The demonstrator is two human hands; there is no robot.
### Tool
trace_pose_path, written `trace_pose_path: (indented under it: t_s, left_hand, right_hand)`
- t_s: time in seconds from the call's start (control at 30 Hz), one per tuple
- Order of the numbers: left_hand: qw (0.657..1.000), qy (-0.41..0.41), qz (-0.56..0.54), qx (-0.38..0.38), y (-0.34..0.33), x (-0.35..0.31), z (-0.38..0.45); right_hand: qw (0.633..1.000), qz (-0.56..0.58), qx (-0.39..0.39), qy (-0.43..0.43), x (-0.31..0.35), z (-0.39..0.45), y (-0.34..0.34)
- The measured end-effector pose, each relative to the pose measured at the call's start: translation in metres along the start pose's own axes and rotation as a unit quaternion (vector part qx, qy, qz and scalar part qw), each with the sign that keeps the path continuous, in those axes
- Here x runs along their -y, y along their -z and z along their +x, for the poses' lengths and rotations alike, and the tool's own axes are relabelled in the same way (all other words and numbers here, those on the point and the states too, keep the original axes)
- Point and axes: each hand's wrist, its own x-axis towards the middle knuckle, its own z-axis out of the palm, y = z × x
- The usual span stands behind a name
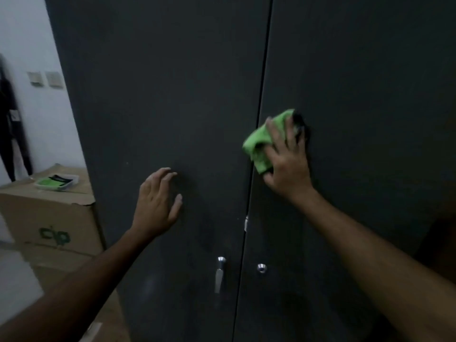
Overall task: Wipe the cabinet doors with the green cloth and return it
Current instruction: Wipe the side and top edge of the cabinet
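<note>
Two bare forearms are seen reaching up from the bottom corners of the view toward a dark cabinet. Low on the left door, a metal lever handle is fixed at about 6 o'clock, and just across the seam at its 3 o'clock a round keyhole is set in the right door. A small metal latch is visible on the seam above them. The left hand is held flat toward the left door, its grip spread, with fingers straight and slightly apart; nothing is held, and contact with the panel cannot be told. At its 2 o'clock, the right hand is pressed on the right door just beside the seam, its grip spread over the green cloth, which is bunched between palm and panel and is left showing at 10 o'clock of the hand. At the far left, stacked cardboard boxes are seen beside the cabinet, with a small tray of green and black material lying on the top one. Beyond, wall switches are mounted on a white wall, beside a blurred dark figure.
</note>
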Motion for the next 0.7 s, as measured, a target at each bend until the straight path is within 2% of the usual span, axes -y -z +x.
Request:
trace_pose_path:
  t_s: [0.07,0.1,0.13,0.2,0.27,0.3,0.33,0.37,0.4,0.47,0.5,0.57,0.6,0.63,0.7]
  left_hand:
    - [0.999,0.030,-0.006,-0.007,0.014,0.012,0.013]
    - [0.999,0.041,-0.013,-0.013,0.019,0.016,0.018]
    - [0.999,0.047,-0.017,-0.020,0.025,0.021,0.024]
    - [0.998,0.045,-0.017,-0.040,0.037,0.038,0.034]
    - [0.997,0.037,-0.011,-0.064,0.054,0.062,0.048]
    - [0.997,0.036,-0.009,-0.074,0.064,0.075,0.056]
    - [0.996,0.036,-0.006,-0.080,0.074,0.088,0.064]
    - [0.996,0.033,-0.002,-0.083,0.083,0.099,0.072]
    - [0.996,0.026,0.004,-0.081,0.092,0.109,0.079]
    - [0.998,0.005,0.014,-0.062,0.106,0.123,0.094]
    - [0.998,-0.005,0.018,-0.053,0.111,0.128,0.100]
    - [0.998,-0.022,0.030,-0.044,0.122,0.140,0.110]
    - [0.998,-0.029,0.038,-0.041,0.127,0.146,0.115]
    - [0.998,-0.038,0.047,-0.033,0.133,0.152,0.120]
    - [0.996,-0.066,0.062,-0.010,0.142,0.164,0.131]
  right_hand:
    - [0.991,-0.002,-0.033,-0.129,0.029,0.055,0.004]
    - [0.991,0.001,-0.029,-0.128,0.047,0.063,-0.002]
    - [0.997,0.005,-0.015,-0.074,0.065,0.059,-0.012]
    - [0.990,0.009,0.032,0.136,0.091,0.018,-0.040]
    - [0.925,-0.035,0.152,0.346,0.097,-0.027,-0.053]
    - [0.889,-0.056,0.198,0.408,0.093,-0.037,-0.053]
    - [0.874,-0.063,0.210,0.434,0.088,-0.035,-0.050]
    - [0.883,-0.061,0.192,0.423,0.082,-0.020,-0.045]
    - [0.910,-0.052,0.158,0.380,0.079,0.005,-0.038]
    - [0.974,-0.020,0.043,0.223,0.080,0.083,-0.022]
    - [0.992,0.003,-0.003,0.126,0.088,0.126,-0.012]
    - [0.998,0.025,-0.052,-0.040,0.122,0.198,0.004]
    - [0.994,0.023,-0.061,-0.084,0.143,0.217,0.003]
    - [0.994,0.022,-0.060,-0.084,0.163,0.222,-0.006]
    - [0.999,0.037,-0.035,0.019,0.209,0.192,-0.041]
